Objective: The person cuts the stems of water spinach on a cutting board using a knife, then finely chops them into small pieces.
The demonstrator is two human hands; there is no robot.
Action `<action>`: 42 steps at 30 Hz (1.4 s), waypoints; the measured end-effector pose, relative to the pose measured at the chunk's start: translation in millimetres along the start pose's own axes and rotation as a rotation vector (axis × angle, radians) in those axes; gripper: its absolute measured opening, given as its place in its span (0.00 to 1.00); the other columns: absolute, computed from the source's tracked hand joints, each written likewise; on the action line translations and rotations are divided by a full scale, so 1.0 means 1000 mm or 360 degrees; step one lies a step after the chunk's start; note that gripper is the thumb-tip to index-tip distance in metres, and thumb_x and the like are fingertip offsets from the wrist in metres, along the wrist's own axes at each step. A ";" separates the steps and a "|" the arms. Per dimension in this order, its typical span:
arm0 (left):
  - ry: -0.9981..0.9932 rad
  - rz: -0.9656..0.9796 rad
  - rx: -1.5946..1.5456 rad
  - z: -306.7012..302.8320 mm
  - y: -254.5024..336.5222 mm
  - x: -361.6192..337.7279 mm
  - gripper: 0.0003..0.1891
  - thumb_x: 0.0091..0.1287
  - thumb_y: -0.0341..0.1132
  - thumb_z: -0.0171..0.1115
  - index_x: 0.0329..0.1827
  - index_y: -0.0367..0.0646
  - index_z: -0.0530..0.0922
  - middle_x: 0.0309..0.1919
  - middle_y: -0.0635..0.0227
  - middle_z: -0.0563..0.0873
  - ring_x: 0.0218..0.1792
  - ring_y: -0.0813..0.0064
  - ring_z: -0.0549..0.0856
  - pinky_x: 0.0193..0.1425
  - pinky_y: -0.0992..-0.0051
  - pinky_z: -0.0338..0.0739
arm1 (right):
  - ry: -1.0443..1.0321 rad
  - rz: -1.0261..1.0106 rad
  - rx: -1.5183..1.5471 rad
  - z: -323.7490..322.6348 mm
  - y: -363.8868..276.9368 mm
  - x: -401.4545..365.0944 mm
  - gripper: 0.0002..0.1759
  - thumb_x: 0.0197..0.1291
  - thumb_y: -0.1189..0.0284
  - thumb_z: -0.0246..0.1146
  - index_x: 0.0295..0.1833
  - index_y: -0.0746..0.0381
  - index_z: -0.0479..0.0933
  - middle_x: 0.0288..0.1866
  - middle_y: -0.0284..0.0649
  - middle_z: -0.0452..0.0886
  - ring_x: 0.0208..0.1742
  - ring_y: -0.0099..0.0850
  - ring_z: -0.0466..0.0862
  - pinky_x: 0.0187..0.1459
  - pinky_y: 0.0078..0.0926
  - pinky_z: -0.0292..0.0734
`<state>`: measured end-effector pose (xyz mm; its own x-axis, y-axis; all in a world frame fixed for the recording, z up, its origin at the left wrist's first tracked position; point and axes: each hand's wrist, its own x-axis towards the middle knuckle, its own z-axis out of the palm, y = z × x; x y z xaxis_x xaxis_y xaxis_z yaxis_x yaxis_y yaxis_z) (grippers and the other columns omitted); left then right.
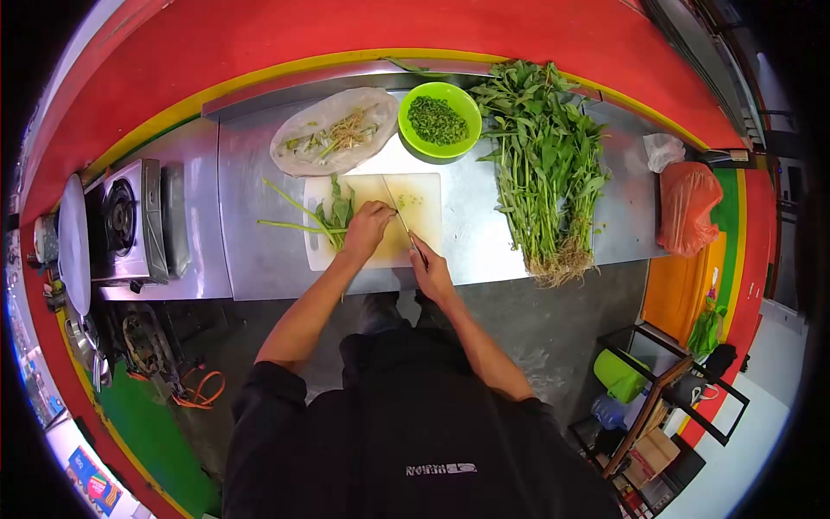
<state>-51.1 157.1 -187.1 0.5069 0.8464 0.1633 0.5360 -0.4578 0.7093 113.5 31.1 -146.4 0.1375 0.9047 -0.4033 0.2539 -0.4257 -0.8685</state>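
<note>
My right hand (431,270) is closed round the handle of a knife (399,208), its blade lying across a white cutting board (427,192). Left of the blade, my left hand (372,227) presses leafy green stalks (339,208) against the board, fingers closed. Two long stems (296,226) stick out over the board's left edge. Small chopped green pieces (410,200) lie just right of the blade. Behind the board, a bright green bowl (471,112) holds finely chopped greens (437,121). A clear plastic bag (290,154) with stem and root scraps lies to its left.
A big bunch of leafy greens with roots (549,164) lies on the steel counter (484,233) to the right. Farther right sit a red plastic bag (688,208) and a small clear bag (663,151). A gas stove (130,223) stands at the left. A red wall (363,26) rises behind.
</note>
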 end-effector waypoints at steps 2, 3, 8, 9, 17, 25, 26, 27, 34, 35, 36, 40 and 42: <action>0.0002 0.0004 -0.0007 0.003 -0.002 0.001 0.06 0.68 0.29 0.67 0.45 0.42 0.89 0.41 0.64 0.87 0.48 0.58 0.85 0.52 0.62 0.83 | 0.0025 -0.0039 0.0018 0.000 0.005 -0.001 0.25 0.77 0.68 0.58 0.76 0.57 0.73 0.53 0.62 0.86 0.56 0.40 0.89 0.59 0.35 0.79; -0.0010 0.0009 0.0013 0.003 -0.003 0.002 0.06 0.67 0.29 0.67 0.44 0.42 0.89 0.41 0.64 0.87 0.48 0.58 0.85 0.52 0.62 0.83 | 0.0029 -0.0070 0.0023 0.001 0.005 0.001 0.25 0.77 0.69 0.58 0.76 0.57 0.73 0.58 0.62 0.85 0.61 0.41 0.87 0.62 0.36 0.78; -0.0010 0.0015 0.0032 0.002 -0.002 0.001 0.06 0.67 0.29 0.67 0.44 0.42 0.89 0.41 0.64 0.87 0.48 0.58 0.85 0.53 0.62 0.83 | 0.0013 -0.0048 -0.0072 -0.001 -0.007 0.007 0.24 0.77 0.69 0.58 0.76 0.56 0.73 0.60 0.63 0.84 0.65 0.43 0.86 0.64 0.37 0.77; -0.0016 -0.0009 0.0046 0.001 0.000 0.001 0.06 0.67 0.29 0.67 0.44 0.43 0.89 0.41 0.64 0.87 0.48 0.59 0.85 0.53 0.62 0.83 | -0.0049 0.0085 -0.0060 -0.004 -0.012 0.007 0.24 0.77 0.69 0.58 0.76 0.56 0.73 0.60 0.63 0.84 0.64 0.44 0.86 0.63 0.37 0.78; 0.0031 -0.0009 0.0022 0.002 -0.001 0.001 0.06 0.66 0.27 0.68 0.45 0.41 0.88 0.41 0.61 0.88 0.46 0.56 0.86 0.51 0.60 0.82 | 0.0124 -0.0325 0.0011 0.005 0.019 0.002 0.25 0.77 0.70 0.59 0.77 0.56 0.73 0.55 0.63 0.86 0.58 0.46 0.89 0.61 0.37 0.79; 0.0021 0.0015 0.0081 -0.005 0.005 -0.001 0.07 0.66 0.29 0.68 0.45 0.45 0.90 0.43 0.66 0.87 0.46 0.61 0.86 0.51 0.62 0.83 | 0.0004 -0.0089 0.0119 0.002 0.001 0.006 0.25 0.78 0.69 0.57 0.76 0.65 0.71 0.70 0.58 0.80 0.73 0.47 0.79 0.72 0.37 0.71; 0.0022 0.0016 0.0085 -0.006 0.003 -0.001 0.07 0.66 0.29 0.68 0.45 0.45 0.90 0.43 0.66 0.87 0.46 0.61 0.86 0.51 0.62 0.83 | 0.0003 -0.0092 0.0122 0.002 0.000 0.004 0.25 0.78 0.69 0.57 0.76 0.65 0.71 0.70 0.58 0.80 0.73 0.47 0.79 0.72 0.37 0.71; 0.0047 0.0052 0.0085 -0.004 0.001 -0.001 0.08 0.65 0.28 0.69 0.46 0.43 0.89 0.43 0.65 0.87 0.46 0.60 0.86 0.50 0.62 0.83 | -0.0005 -0.0085 0.0121 0.002 0.001 0.002 0.25 0.78 0.69 0.58 0.76 0.65 0.71 0.70 0.59 0.80 0.74 0.46 0.78 0.72 0.36 0.71; 0.0059 0.0080 0.0021 -0.004 0.003 -0.002 0.08 0.65 0.26 0.69 0.46 0.41 0.88 0.41 0.63 0.87 0.46 0.58 0.86 0.50 0.63 0.82 | -0.0059 0.0082 0.0082 0.000 0.002 0.007 0.25 0.77 0.69 0.59 0.76 0.62 0.73 0.60 0.62 0.85 0.63 0.45 0.87 0.65 0.37 0.77; 0.0060 0.0081 0.0020 -0.004 0.005 -0.001 0.08 0.65 0.26 0.69 0.46 0.41 0.88 0.41 0.63 0.87 0.46 0.58 0.86 0.50 0.63 0.82 | -0.0020 0.0006 0.0000 0.001 0.001 0.010 0.25 0.77 0.69 0.59 0.76 0.61 0.73 0.57 0.62 0.86 0.57 0.44 0.88 0.61 0.37 0.79; 0.0058 0.0034 0.0022 -0.004 0.007 -0.003 0.08 0.65 0.26 0.69 0.46 0.41 0.88 0.41 0.63 0.87 0.46 0.58 0.86 0.50 0.63 0.82 | 0.0016 -0.0070 -0.0079 0.002 0.001 0.012 0.25 0.77 0.69 0.59 0.76 0.60 0.73 0.53 0.62 0.87 0.50 0.43 0.90 0.57 0.37 0.80; 0.0062 -0.0003 0.0093 -0.001 0.003 -0.001 0.07 0.66 0.29 0.68 0.44 0.44 0.89 0.41 0.66 0.88 0.46 0.61 0.86 0.51 0.63 0.83 | 0.0070 -0.0135 -0.0008 0.001 -0.012 0.008 0.25 0.77 0.68 0.59 0.76 0.61 0.73 0.54 0.61 0.87 0.51 0.44 0.90 0.58 0.36 0.80; 0.0093 -0.0013 0.0045 0.001 0.000 -0.002 0.06 0.66 0.29 0.68 0.44 0.44 0.89 0.40 0.67 0.88 0.45 0.60 0.86 0.50 0.63 0.83 | -0.0118 0.0241 0.0010 -0.005 -0.022 -0.001 0.25 0.77 0.68 0.58 0.76 0.61 0.73 0.58 0.62 0.85 0.61 0.47 0.88 0.63 0.37 0.78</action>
<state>-51.4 155.3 -188.5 0.4626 0.8642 0.1979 0.5591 -0.4577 0.6913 112.6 39.0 -125.7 0.1025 0.8289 -0.5499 0.2293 -0.5576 -0.7978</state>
